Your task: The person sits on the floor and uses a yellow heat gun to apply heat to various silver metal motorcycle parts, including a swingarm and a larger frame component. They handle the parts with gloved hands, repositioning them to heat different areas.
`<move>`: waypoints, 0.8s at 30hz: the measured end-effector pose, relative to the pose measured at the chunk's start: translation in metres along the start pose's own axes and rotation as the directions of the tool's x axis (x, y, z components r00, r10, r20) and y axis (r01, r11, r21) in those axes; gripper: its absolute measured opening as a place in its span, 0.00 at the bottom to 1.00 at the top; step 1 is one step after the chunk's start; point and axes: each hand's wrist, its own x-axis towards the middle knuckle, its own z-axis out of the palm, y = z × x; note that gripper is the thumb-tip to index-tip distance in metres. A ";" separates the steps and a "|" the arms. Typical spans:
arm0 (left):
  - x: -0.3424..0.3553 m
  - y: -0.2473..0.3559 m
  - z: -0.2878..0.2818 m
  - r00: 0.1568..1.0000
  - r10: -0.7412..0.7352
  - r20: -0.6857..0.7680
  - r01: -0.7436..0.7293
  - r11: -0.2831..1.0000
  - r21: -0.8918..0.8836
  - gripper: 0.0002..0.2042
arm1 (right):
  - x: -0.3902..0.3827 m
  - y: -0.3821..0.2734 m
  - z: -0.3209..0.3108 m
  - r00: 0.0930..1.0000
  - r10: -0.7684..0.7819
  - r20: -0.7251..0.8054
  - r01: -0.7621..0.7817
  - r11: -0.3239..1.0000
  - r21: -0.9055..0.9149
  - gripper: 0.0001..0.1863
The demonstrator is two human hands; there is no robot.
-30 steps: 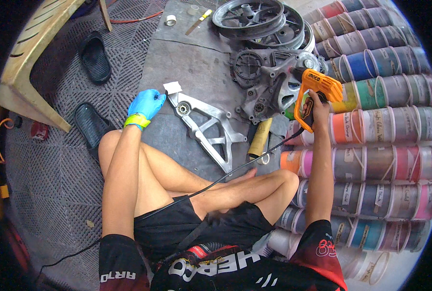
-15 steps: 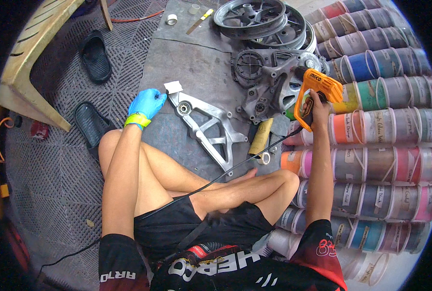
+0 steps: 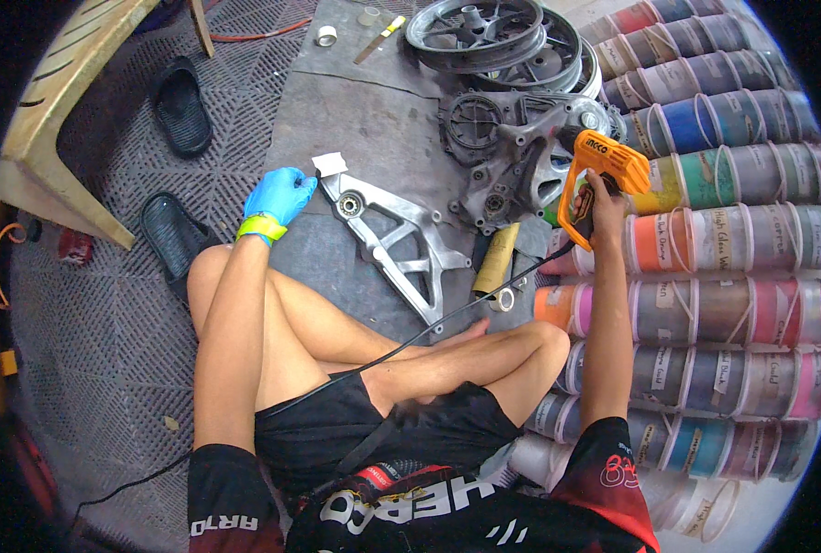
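My left hand (image 3: pixel 279 196), in a blue glove with a yellow band at the wrist, is closed beside the upper end of a silver metal bracket (image 3: pixel 410 244); whether anything is in its fingers I cannot make out. A small white tag (image 3: pixel 329 162) sits at that end of the bracket, above its ring bearing (image 3: pixel 349 205). My bare right hand (image 3: pixel 602 210) grips an orange heat gun (image 3: pixel 622 161), held over the right side with its nozzle pointing up-left. A black cord runs from the gun down across my crossed legs to the lower left.
Grey engine casings (image 3: pixel 493 161) and stacked wheels (image 3: pixel 470 55) lie on a grey mat (image 3: pixel 346 129), with a sandpaper roll (image 3: pixel 495 258), tape (image 3: pixel 326 37) and a blade (image 3: pixel 378 41). Rows of paint containers (image 3: pixel 705 309) line the right. Sandals (image 3: pixel 180 111) and a worn yellowish bench (image 3: pixel 60 147) are at left.
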 end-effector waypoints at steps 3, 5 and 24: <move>0.000 0.000 -0.001 1.000 -0.004 0.006 0.004 1.000 -0.007 0.21 | 0.001 0.002 0.003 1.000 -0.011 -0.006 0.011 1.000 0.026 0.12; 0.000 0.001 -0.001 1.000 0.004 0.009 -0.004 1.000 0.020 0.21 | 0.001 0.003 0.003 1.000 -0.010 -0.010 0.010 1.000 0.023 0.11; 0.001 -0.002 0.001 1.000 0.006 -0.006 -0.006 1.000 -0.002 0.21 | -0.001 -0.007 0.004 1.000 0.001 -0.024 -0.003 0.999 -0.049 0.12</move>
